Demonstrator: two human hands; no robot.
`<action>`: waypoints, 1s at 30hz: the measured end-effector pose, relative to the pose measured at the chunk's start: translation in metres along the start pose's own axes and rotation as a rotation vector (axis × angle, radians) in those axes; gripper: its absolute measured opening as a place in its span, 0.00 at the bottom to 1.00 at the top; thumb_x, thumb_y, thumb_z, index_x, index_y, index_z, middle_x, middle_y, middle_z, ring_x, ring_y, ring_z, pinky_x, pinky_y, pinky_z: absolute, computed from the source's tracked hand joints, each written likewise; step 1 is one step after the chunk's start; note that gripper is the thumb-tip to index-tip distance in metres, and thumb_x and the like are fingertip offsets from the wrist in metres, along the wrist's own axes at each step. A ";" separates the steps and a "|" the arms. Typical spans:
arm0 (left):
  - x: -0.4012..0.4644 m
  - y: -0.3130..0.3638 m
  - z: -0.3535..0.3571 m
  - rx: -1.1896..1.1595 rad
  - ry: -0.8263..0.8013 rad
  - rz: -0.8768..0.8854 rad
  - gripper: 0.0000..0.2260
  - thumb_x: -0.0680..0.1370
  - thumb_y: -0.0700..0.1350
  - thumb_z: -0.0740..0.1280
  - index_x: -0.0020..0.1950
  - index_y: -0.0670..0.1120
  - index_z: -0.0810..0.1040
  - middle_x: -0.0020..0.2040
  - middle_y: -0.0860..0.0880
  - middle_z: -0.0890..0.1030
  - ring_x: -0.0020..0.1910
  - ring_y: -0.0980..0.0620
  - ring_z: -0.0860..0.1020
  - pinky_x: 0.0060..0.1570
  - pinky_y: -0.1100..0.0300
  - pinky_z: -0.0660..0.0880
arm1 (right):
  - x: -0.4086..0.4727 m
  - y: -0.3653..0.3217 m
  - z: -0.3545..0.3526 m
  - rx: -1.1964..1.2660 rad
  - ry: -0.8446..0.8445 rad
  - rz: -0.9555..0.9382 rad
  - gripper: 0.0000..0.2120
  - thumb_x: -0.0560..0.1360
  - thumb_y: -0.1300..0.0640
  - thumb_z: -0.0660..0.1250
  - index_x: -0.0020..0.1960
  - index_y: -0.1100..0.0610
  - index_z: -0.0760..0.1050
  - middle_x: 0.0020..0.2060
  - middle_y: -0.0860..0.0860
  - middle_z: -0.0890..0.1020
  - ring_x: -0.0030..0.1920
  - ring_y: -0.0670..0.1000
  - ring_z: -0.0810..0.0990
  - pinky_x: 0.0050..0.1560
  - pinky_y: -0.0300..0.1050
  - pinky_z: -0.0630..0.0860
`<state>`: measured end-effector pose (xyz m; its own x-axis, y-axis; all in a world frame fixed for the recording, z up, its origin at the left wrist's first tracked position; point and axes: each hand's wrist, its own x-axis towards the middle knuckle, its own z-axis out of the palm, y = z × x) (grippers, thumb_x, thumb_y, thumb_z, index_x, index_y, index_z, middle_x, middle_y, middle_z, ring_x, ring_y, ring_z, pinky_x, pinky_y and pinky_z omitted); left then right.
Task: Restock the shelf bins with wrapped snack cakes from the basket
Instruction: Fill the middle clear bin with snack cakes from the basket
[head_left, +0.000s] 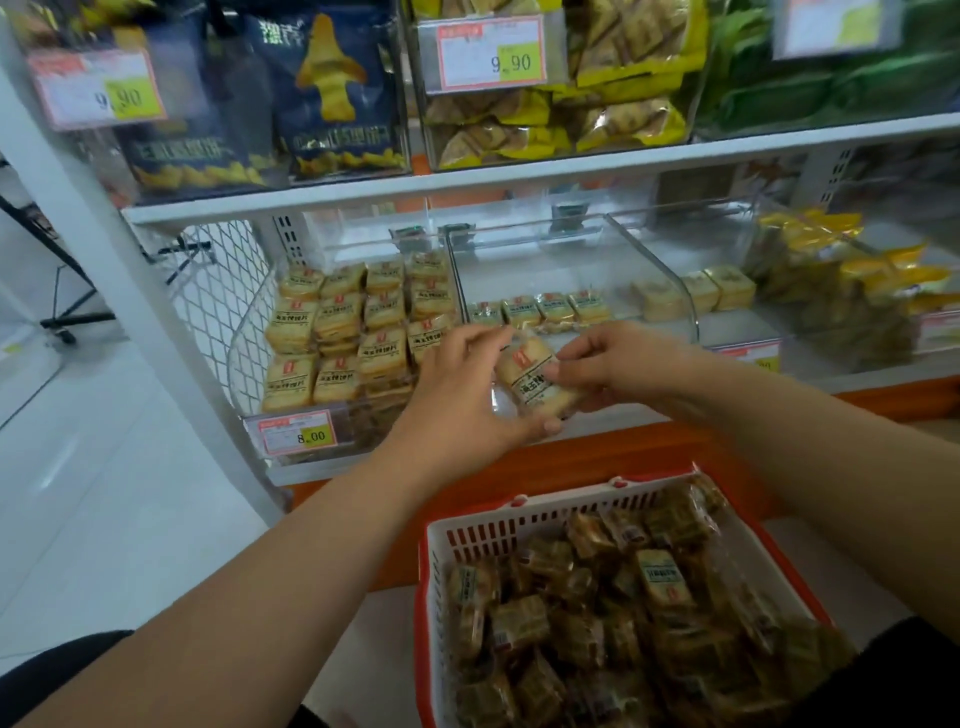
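At the middle of the frame, the left hand (462, 395) and right hand (618, 364) both pinch one wrapped snack cake (535, 379), in front of the clear shelf bin (649, 270). The basket (519, 525) of cakes sits at lower right.

A pale wrapped cake (535, 376) sits tilted between both hands before the near-empty middle bin (571, 270). The left bin (249, 332) is stacked full. The red-and-white basket (488, 525) below holds many darker, perhaps greenish, cakes (613, 613).

Both arms extended; left hand (460, 384) and right hand (618, 364) pinching, fingers curled.
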<state>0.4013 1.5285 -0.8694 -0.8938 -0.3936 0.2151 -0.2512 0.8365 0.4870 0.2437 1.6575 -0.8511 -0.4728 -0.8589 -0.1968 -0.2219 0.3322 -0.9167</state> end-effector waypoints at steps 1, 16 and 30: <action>0.009 0.005 0.002 0.137 0.019 0.055 0.46 0.68 0.71 0.68 0.80 0.55 0.54 0.74 0.56 0.55 0.73 0.53 0.53 0.72 0.52 0.56 | 0.003 -0.001 -0.003 0.027 0.006 -0.018 0.08 0.73 0.55 0.73 0.44 0.61 0.80 0.39 0.56 0.83 0.41 0.51 0.82 0.48 0.46 0.81; 0.167 0.026 0.086 -0.074 -0.015 -0.120 0.38 0.68 0.57 0.78 0.73 0.48 0.66 0.67 0.46 0.70 0.65 0.45 0.69 0.65 0.54 0.68 | 0.047 0.062 -0.126 -0.075 0.590 -0.079 0.12 0.75 0.55 0.72 0.55 0.53 0.72 0.47 0.48 0.76 0.48 0.49 0.76 0.44 0.43 0.73; 0.234 0.028 0.133 0.157 -0.477 -0.048 0.37 0.72 0.55 0.76 0.76 0.48 0.64 0.73 0.47 0.70 0.70 0.45 0.69 0.67 0.51 0.70 | 0.065 0.085 -0.140 0.268 0.421 -0.082 0.16 0.74 0.55 0.73 0.58 0.63 0.77 0.39 0.52 0.79 0.34 0.47 0.74 0.36 0.41 0.73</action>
<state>0.1354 1.5106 -0.9175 -0.9411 -0.2452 -0.2330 -0.3158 0.8836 0.3457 0.0747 1.6839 -0.8931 -0.7780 -0.6280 -0.0140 -0.0717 0.1110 -0.9912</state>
